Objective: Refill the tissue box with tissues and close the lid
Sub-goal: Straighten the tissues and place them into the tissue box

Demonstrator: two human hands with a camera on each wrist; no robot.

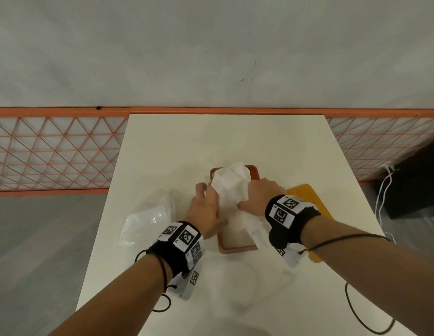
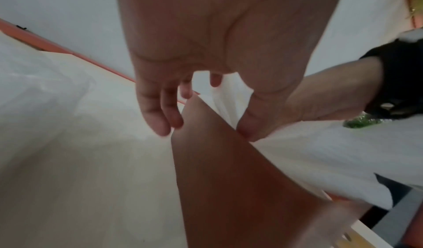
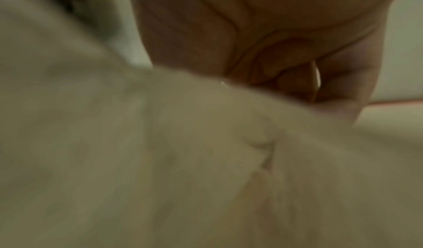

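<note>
A brown tissue box (image 1: 235, 247) lies open on the white table (image 1: 211, 137), filled with a loose stack of white tissues (image 1: 231, 185) that spills over its near right corner. My left hand (image 1: 206, 204) straddles the box's left wall (image 2: 228, 179): straight fingers (image 2: 164, 123) touch the outside and the thumb presses the tissues (image 2: 309, 152) inside. My right hand (image 1: 257, 197) sits on the tissues at the right side, fingers curled down into them and thumb flat on top. In the right wrist view the curled fingers (image 3: 286, 71) sit above blurred tissue (image 3: 206, 161). The yellow lid (image 1: 305, 192) lies right of the box, under my right wrist.
A crumpled clear plastic wrapper (image 1: 148, 217) with some white tissue in it lies left of the box. An orange mesh railing (image 1: 53, 154) runs behind the table. White cables (image 1: 383, 190) and a dark object (image 1: 417, 185) are off the right edge.
</note>
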